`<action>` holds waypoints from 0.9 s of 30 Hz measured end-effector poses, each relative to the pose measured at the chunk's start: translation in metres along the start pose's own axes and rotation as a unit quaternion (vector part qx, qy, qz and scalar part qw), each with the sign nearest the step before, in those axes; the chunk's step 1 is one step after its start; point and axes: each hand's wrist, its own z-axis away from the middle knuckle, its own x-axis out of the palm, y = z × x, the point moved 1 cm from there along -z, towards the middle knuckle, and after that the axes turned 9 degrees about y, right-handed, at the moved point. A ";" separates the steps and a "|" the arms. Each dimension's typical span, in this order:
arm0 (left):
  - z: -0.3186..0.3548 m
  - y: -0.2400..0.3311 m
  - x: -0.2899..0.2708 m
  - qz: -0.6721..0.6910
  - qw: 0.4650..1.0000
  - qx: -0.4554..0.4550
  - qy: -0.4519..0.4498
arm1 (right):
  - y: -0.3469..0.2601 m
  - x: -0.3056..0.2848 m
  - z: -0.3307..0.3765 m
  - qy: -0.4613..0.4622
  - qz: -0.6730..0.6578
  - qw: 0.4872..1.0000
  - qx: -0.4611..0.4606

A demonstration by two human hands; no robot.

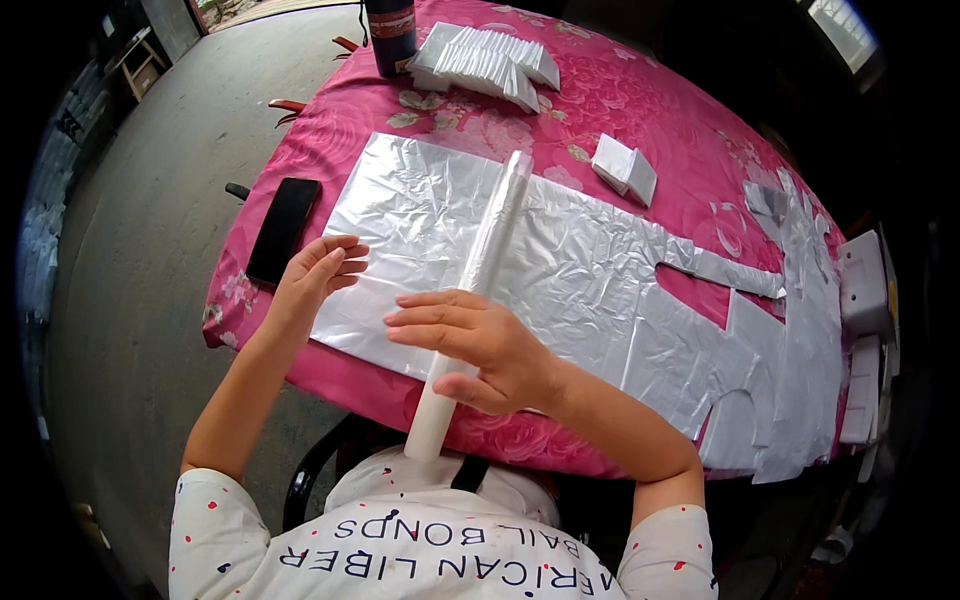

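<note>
Far left on the pink flowered tablecloth [640,100] lies a black phone [283,229], flat near the table's left edge. Just right of it, the left hand [312,277] hovers open with fingers loosely spread, at the left edge of the foil sheet [590,270], gripping nothing. The sheet is silver, crinkled, spread flat across the table, with pieces cut out of its right part. A white roll [480,290] lies across the sheet from far to near, its near end overhanging the table edge. The right hand [478,345] rests open over the roll's near part, fingers extended leftward, not closed around it. Far side: a dark bottle [390,35], then a stack of white folded pieces [485,60]. Right of the roll, a small white box [625,168].
</note>
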 end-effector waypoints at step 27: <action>0.123 -0.048 -0.014 0.063 0.983 -0.165 -0.047 | 0.082 0.098 -0.066 0.376 -0.186 0.851 0.316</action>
